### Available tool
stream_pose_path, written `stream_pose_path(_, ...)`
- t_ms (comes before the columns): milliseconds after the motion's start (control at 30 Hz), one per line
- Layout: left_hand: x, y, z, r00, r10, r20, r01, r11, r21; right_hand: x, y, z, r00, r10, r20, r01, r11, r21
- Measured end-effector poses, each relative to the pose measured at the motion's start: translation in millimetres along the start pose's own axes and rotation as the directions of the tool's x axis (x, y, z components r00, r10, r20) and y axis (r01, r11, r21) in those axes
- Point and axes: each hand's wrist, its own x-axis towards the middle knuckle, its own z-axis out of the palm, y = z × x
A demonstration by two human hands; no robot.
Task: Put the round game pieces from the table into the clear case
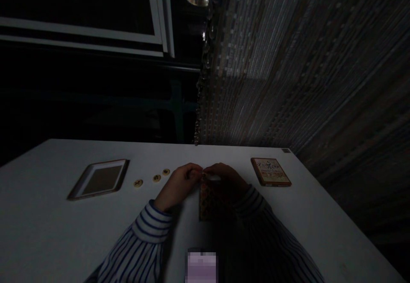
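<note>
In dim light, a dark box with a patterned surface [213,204] lies on the white table before me. My left hand [183,181] is closed at its far left corner, thumb and fingers pinched together. My right hand [226,180] reaches over the box from the other side, its fingertips meeting the left ones. Whatever small thing may be between the fingertips is too dark and hidden to name. Left of my left hand lie three round wooden pieces with dark marks: one nearest the hand [165,172], a middle one [156,178] and a farther one [138,183].
A shallow open box or lid [120,178] rests on the left of the white table [48,231]. On the right lies a flat box with a printed cover [271,172]. A string curtain [256,82] hangs beyond the table's far edge. A blurred pinkish object [201,268] shows at the bottom.
</note>
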Motion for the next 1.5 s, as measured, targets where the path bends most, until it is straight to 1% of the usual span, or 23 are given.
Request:
stream_pose_path(167, 0, -2, -0.2, 1.000, 0.025, 0.009, -0.026, 0.998, 0.056, 2, -3, -2, 0.991, 0.032, 0.127, -0.014, 0.990, -0.142)
stream_pose_path(300, 0, -5, 1.1, 1.000, 0.006, 0.024, -0.007, 0.998, 0.061, 3, -3, -3, 0.987, 0.048, 0.152, -0.018, 0.981, -0.195)
stream_pose_path(400, 0, -8, 0.9, 1.000, -0.008, 0.026, 0.006, 0.997, 0.072, 3, -2, -2, 0.980, 0.056, 0.193, -0.013, 0.976, -0.217)
stream_pose_path(600, 0, -11, -5.1, 1.000, 0.012, -0.007, -0.010, 0.975, 0.222, 4, -6, -4, 0.953, 0.130, 0.274, -0.028, 0.937, -0.348)
stream_pose_path(733, -2, -11, -6.6, 0.999, 0.031, 0.017, -0.035, 0.935, 0.352, 3, -8, 2, 0.920, 0.191, 0.343, -0.018, 0.893, -0.450)
stream_pose_path(900, -4, -14, -6.1, 0.995, 0.021, 0.102, -0.067, 0.879, 0.472, 1, -7, 10, 0.859, 0.271, 0.434, -0.025, 0.869, -0.494)
stream_pose_path(1033, -5, -18, -6.9, 0.990, 0.008, 0.139, -0.082, 0.839, 0.537, -1, -6, 14, 0.828, 0.285, 0.483, -0.005, 0.865, -0.502)
stream_pose_path(1167, -5, -21, -7.1, 0.988, -0.006, 0.156, -0.084, 0.820, 0.565, -3, -7, 18, 0.810, 0.308, 0.499, -0.012, 0.860, -0.510)
stream_pose_path(1367, -5, -22, -6.7, 0.985, -0.037, 0.168, -0.065, 0.823, 0.565, -2, -10, 16, 0.791, 0.316, 0.523, -0.014, 0.864, -0.503)
stream_pose_path(1500, -4, -24, -7.0, 0.985, -0.039, 0.170, -0.065, 0.823, 0.564, -2, -10, 16, 0.793, 0.309, 0.525, -0.010, 0.869, -0.495)
